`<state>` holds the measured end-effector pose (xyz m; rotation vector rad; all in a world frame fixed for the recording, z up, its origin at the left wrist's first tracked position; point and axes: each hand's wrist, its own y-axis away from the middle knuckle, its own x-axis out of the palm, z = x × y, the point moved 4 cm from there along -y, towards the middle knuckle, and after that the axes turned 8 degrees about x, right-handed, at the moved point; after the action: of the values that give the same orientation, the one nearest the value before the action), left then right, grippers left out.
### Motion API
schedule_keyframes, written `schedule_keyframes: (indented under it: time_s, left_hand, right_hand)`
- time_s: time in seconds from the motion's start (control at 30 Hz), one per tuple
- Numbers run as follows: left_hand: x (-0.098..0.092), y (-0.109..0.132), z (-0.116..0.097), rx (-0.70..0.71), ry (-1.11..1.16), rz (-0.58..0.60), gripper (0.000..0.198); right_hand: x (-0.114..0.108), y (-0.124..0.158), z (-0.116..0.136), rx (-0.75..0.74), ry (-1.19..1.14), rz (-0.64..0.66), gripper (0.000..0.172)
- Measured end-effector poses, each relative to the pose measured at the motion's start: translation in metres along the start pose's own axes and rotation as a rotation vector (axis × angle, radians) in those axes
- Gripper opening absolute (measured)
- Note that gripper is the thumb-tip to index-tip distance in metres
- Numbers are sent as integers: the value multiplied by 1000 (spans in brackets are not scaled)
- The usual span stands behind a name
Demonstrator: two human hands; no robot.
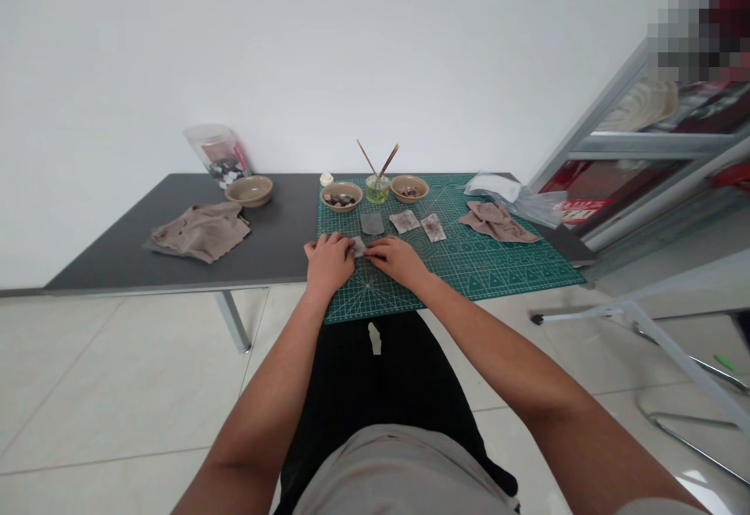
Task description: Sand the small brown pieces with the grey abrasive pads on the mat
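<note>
A small pale grey square piece, its material too small to make out, is between my hands near the front of the green cutting mat. My left hand pinches its left edge with bent fingers. On the other side, my right hand has its fingertips closed on the right edge. Just beyond lie a plain grey square and two pale squares with dark smudges, one in the middle and one to the right.
Behind the squares stand a bowl of dark pieces, a glass with brushes and another bowl. Brown cloths lie left and right. A clear plastic bag, an empty-looking bowl and a tub are farther out.
</note>
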<state>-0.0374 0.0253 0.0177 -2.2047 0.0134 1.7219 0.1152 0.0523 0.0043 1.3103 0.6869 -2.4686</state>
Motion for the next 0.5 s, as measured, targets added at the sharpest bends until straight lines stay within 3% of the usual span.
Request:
schedule_keyframes:
  time_s: [0.13, 0.3, 0.5]
  left_hand:
    - [0, 0, 0, 7, 16, -4, 31]
    - [2, -1, 2, 4, 26, -5, 30]
    - [4, -1, 2, 27, 24, -32, 28]
  right_hand:
    - [1, -5, 7, 18, 20, 21, 14]
    - [-2, 1, 8, -76, 69, 75, 14]
    - [-4, -4, 2, -11, 128, 21, 15]
